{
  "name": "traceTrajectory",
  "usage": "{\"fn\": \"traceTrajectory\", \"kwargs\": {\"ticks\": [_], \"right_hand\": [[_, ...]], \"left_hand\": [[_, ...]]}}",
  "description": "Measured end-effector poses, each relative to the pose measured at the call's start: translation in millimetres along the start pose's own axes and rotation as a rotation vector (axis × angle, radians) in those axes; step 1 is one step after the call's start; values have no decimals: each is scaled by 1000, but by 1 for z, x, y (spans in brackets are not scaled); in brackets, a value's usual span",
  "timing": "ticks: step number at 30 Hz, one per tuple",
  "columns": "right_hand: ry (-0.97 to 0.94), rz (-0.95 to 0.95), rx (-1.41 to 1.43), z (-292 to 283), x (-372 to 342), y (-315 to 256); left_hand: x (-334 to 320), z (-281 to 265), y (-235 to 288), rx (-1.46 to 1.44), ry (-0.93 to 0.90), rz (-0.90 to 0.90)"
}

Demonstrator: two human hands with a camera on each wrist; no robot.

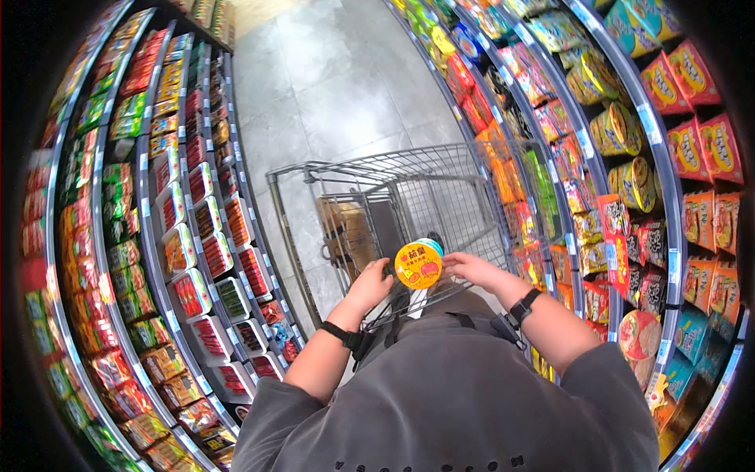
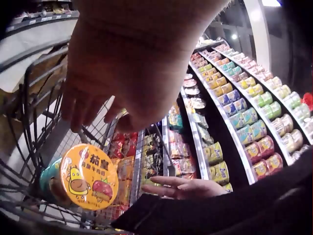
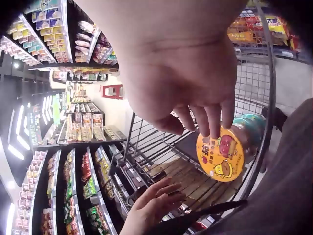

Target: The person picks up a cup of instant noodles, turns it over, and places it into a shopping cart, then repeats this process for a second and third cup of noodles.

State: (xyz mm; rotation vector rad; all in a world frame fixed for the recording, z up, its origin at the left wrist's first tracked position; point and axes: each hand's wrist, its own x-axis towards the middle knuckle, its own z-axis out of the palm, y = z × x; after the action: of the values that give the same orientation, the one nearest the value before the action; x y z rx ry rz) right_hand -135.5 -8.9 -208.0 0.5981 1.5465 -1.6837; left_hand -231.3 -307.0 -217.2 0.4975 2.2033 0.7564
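Observation:
A round orange lid (image 1: 419, 266) with Chinese characters and cartoon drawings faces up near the cart's handle end. A teal printed surface (image 2: 50, 182) shows beside it in the left wrist view and again as a teal piece (image 3: 250, 129) in the right wrist view. To the left of the lid is my left hand (image 1: 370, 286), its fingers loosely bent and holding nothing. My right hand (image 1: 475, 272) hovers at the lid's right side, fingers extended; its fingertips overlap the lid's edge (image 3: 220, 154) in the right wrist view, and contact cannot be told.
The wire shopping cart (image 1: 440, 169) stands in front of my body, with a brown cardboard box (image 1: 346, 232) at its left. Shelves of packets (image 1: 189, 291) line the left side, and shelves of bagged noodles (image 1: 617, 130) the right. Grey floor tiles (image 1: 330, 86) run between them.

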Motion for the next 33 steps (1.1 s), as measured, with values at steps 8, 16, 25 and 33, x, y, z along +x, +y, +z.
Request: {"fn": "traceTrajectory", "kwargs": {"ticks": [8, 16, 25, 33], "right_hand": [[8, -60, 74, 45, -54, -19], [99, -110, -19, 103, -123, 8], [434, -172, 216, 129, -229, 97], [609, -246, 451, 140, -292, 150]], "left_hand": [[-102, -61, -9, -347, 153, 55], [-170, -83, -64, -367, 248, 55], [-154, -68, -60, -371, 80, 161], [-138, -41, -4, -270, -69, 324]]}}
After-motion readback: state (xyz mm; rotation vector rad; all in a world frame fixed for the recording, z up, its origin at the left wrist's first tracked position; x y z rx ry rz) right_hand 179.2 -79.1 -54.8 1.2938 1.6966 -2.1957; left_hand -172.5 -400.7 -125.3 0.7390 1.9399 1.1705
